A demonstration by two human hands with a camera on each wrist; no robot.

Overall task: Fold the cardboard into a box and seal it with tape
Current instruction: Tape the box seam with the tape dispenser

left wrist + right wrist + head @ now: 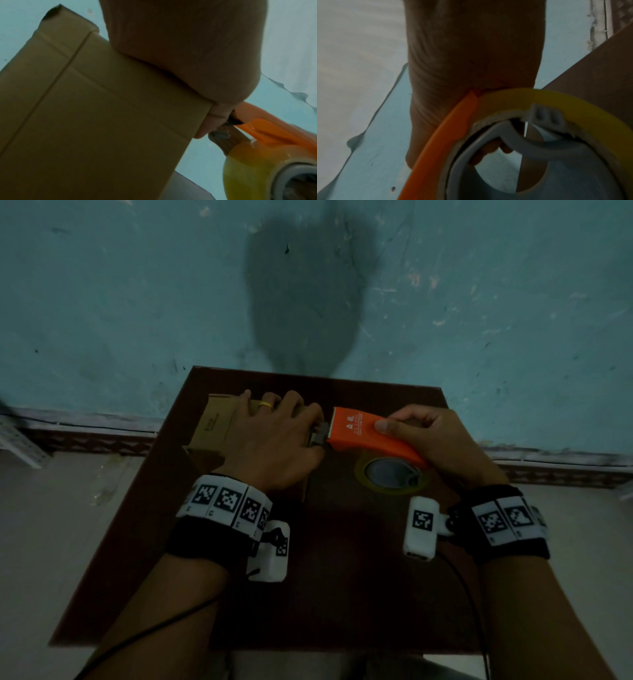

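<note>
A small brown cardboard box (219, 422) stands folded at the back left of the dark table (342, 577). My left hand (317, 429) lies on top of it, and its thumb and forefinger pinch the free tape end at the box's right edge. In the left wrist view a short tape strip (228, 139) runs from the roll to those fingers beside the box (102, 108). My right hand (421, 433) grips the orange tape dispenser (359, 433), toothed edge toward the box. The yellowish tape roll (390, 474) hangs under it.
The table's far edge stands close to a teal wall (342, 285). Pale floor (51, 525) shows on both sides. Cables (472, 611) run from the wrist cameras back along both forearms. Bare tabletop lies in front of the box and dispenser.
</note>
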